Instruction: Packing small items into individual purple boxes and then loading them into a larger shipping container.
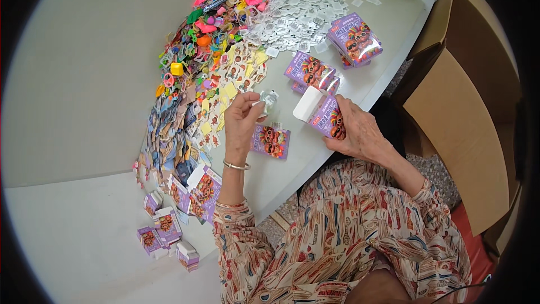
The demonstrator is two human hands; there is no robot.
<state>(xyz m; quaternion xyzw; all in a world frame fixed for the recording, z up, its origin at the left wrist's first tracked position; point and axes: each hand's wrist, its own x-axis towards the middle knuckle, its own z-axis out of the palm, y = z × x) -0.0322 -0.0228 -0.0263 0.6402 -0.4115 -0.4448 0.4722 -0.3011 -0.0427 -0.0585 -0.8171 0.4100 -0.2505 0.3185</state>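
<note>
My right hand grips a small purple carton printed with colourful cartoon figures. Its white top flap stands up, pointing left. In my left hand, thumb and fingertips pinch a small clear, silvery packet, held a short way left of the carton. Another purple carton lies on the table just right of my left wrist, partly behind the hand. Beyond my right hand are more purple cartons, lying close together, and a taller stack of them near the table edge.
A heap of small clear packets adjoins piles of colourful trinkets, stickers and bluish-brown pieces. Opened cartons and smaller purple boxes lie at lower left. A large cardboard box stands open right of the table.
</note>
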